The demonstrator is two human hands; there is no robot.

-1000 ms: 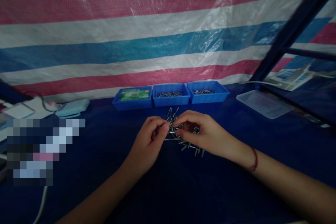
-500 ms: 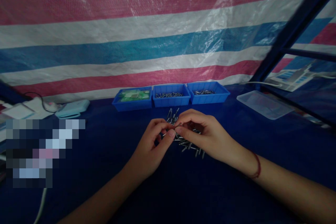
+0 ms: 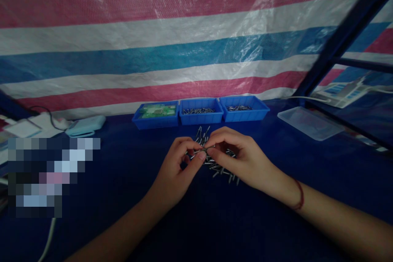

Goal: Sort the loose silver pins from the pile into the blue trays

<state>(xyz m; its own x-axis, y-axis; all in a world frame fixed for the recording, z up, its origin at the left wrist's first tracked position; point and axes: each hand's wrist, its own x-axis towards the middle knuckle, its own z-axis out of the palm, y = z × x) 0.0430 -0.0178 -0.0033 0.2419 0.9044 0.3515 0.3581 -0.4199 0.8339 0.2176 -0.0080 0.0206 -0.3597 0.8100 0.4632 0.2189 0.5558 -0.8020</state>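
Note:
Over a loose pile of pop rivets (image 3: pixel 219 168) my two hands meet at the fingertips. A thin metal pop rivet (image 3: pixel 209 147) lies between them, pinched by thumb and finger of my left hand (image 3: pixel 181 163). My right hand (image 3: pixel 242 153), with a dark red cord on its wrist, closes thumb and forefinger on the other end of this rivet. The fingers hide part of the rivet and part of the pile.
Behind the pile stand three blue bins: the left bin (image 3: pixel 155 123) with green and clear packets, the middle bin (image 3: pixel 201 118) and right bin (image 3: pixel 245 114) with rivets. A clear plastic lid (image 3: pixel 310 123) lies right; a light-blue case (image 3: pixel 89 125) lies left. Striped sheeting (image 3: pixel 184 55) hangs behind.
More of the rivet shows between my fingertips now, and the fingers have shifted slightly on it. The pile and the bins look the same.

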